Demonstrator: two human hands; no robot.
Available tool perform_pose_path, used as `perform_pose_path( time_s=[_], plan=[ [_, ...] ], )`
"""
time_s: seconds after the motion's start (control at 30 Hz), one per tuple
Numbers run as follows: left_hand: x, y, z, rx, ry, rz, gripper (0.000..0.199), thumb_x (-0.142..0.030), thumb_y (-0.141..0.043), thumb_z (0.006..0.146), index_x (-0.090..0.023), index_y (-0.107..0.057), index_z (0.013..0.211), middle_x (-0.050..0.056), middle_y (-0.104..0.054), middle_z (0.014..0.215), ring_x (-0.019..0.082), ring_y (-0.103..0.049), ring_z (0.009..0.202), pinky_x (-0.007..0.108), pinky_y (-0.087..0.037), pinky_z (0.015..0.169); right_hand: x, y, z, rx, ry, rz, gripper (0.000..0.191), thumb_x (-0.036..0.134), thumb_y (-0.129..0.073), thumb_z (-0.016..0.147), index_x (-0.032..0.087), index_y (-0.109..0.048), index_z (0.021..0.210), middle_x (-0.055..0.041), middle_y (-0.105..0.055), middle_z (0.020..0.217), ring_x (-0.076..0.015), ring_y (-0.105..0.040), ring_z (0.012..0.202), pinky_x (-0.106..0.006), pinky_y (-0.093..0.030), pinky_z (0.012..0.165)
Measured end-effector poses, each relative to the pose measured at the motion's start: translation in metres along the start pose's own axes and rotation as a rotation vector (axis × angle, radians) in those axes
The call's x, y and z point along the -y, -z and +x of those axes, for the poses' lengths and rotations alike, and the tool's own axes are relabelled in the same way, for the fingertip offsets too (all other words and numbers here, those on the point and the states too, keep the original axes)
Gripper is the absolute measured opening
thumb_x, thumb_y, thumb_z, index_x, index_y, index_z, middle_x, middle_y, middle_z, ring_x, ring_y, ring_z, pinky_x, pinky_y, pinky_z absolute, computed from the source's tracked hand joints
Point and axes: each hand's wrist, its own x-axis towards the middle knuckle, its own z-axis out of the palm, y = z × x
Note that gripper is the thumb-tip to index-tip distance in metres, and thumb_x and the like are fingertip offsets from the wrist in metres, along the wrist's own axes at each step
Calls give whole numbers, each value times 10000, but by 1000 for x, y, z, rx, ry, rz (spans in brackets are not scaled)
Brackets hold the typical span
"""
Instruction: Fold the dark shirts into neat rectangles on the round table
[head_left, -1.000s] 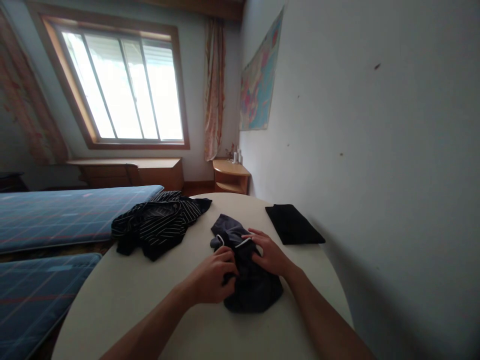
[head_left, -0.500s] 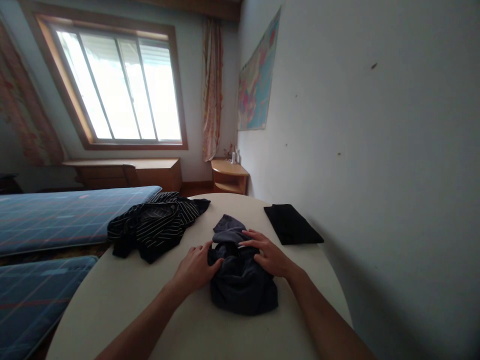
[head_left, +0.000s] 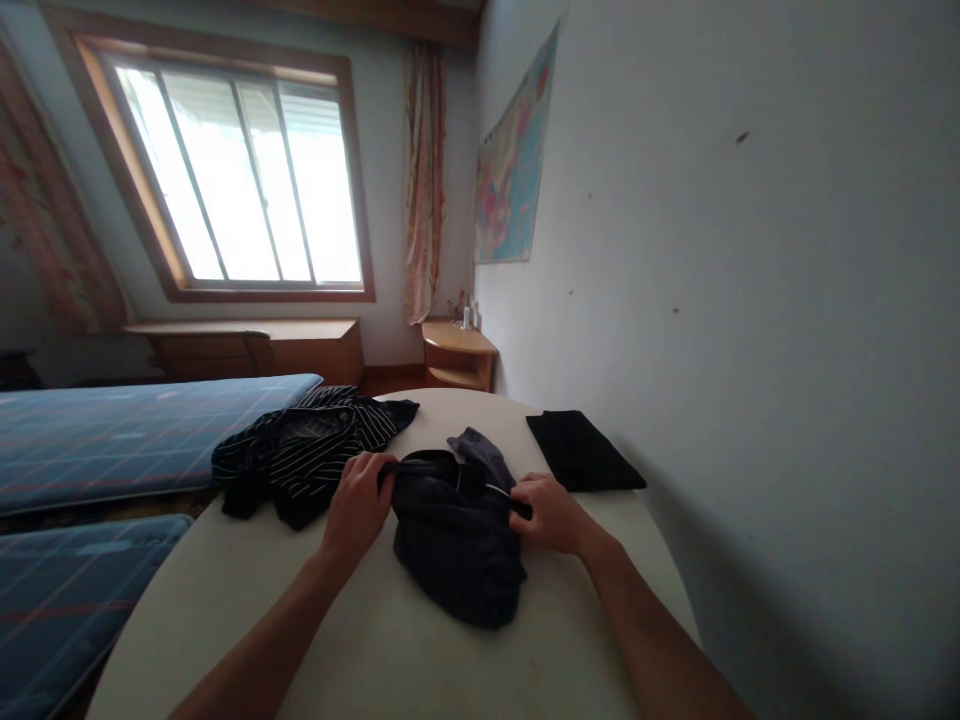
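While pinching opposite sides of crumpled, dark-navy cloth garment (head_left: 457,545) with left fingers (head_left: 367,472) and right fingers (head_left: 531,492), draw evenly outward, low over round white worktop (head_left: 555,640).

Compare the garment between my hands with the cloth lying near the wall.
The garment is dark bluish-grey with some white trim; the cloth looks plain black. The garment is bunched, while the cloth lies flat with fairly straight edges. The left hand and right hand grip the garment; neither touches the cloth. Both are dark fabric on the table.
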Motion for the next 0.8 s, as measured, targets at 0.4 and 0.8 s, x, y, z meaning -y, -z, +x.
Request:
perform_pose_path(
  time_s=[0.4,0.8],
  plan=[
    [-15,1,-3,-10,-187,-74,96,-208,-506,899,-215,-591,942,81,-640,1178,291,-404,1334,490,-339,1140,13,-11,5,-30,113,-12,204,361,-677,817,215,-708,956,-65,-511,1462,-326,-266,1452,-519,-277,1156],
    [-21,2,-2,34,-328,-259,179,-199,-485,944,-232,-644,868,56,-683,1017,243,-478,1286,446,-432,1078,24,-4,3,-76,-34,-31,471,526,-710,769,232,-666,1135,-115,-682,1095,-298,-592,1072,-472,-368,1030]
  ],
)
